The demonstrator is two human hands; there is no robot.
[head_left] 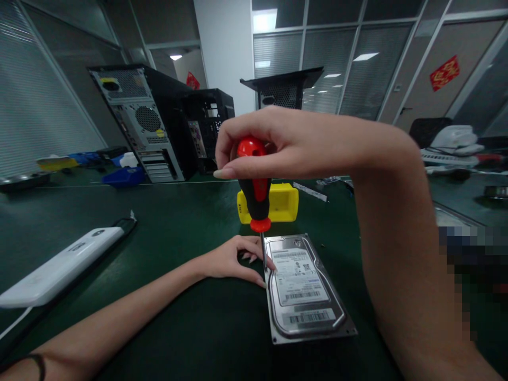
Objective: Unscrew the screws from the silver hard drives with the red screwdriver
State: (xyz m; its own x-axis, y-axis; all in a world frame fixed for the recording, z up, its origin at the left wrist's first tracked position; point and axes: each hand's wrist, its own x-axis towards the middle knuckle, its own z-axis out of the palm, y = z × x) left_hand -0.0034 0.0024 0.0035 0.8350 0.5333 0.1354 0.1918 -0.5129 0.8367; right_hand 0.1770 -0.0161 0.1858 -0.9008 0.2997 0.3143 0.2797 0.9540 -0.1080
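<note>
Right hand (273, 137) grips the screwdriver (257, 201), left hand (230, 258) half-open against the hard drive (301, 291); tilting could skid the tip (265, 265) into a finger (271, 263)!

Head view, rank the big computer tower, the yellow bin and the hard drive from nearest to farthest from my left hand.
1. Hard drive: nearest; your left hand has its fingers at the drive's left edge.
2. Yellow bin: just beyond the drive's far end.
3. Big computer tower: farthest, at the back left.
</note>
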